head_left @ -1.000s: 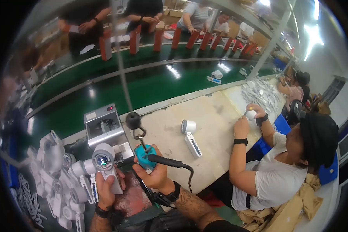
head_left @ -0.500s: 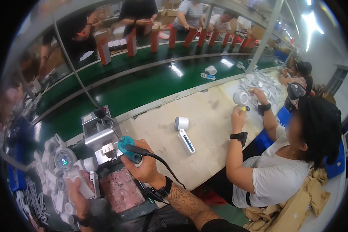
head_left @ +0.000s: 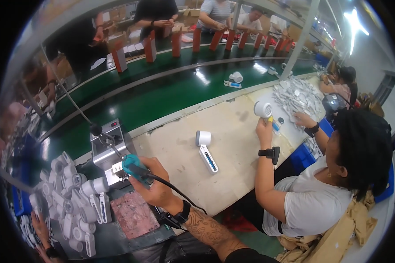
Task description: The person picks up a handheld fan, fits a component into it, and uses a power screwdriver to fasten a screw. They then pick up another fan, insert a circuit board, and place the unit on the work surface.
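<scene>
My right hand [head_left: 156, 182] is closed round a teal electric screwdriver [head_left: 135, 166] with a black cable, above the front of a metal machine [head_left: 111, 151]. At the far left, my left hand [head_left: 40, 230] is beside a heap of white handheld fans [head_left: 72, 193]. A fan with a rounded head [head_left: 36, 201] shows just above its fingers; it appears to be gripped low down, though its handle is mostly hidden. A reddish, scuffed pad [head_left: 135, 215] lies between my hands. One white fan with a blue strip in its handle [head_left: 208, 158] lies on the pale worktop.
A green conveyor [head_left: 162, 94] runs along the far side, with upright orange-and-white boxes [head_left: 176, 44] and a fan [head_left: 235, 79]. At right, a co-worker [head_left: 316, 193] holds a white fan [head_left: 263, 108] near a pile of small white parts [head_left: 296, 96]. Other people stand across the conveyor.
My left hand has carried the fan with the lit display leftward to the heap's outer edge; the display no longer shows. My right hand and screwdriver have shifted slightly left. The co-worker's right hand moved downward.
</scene>
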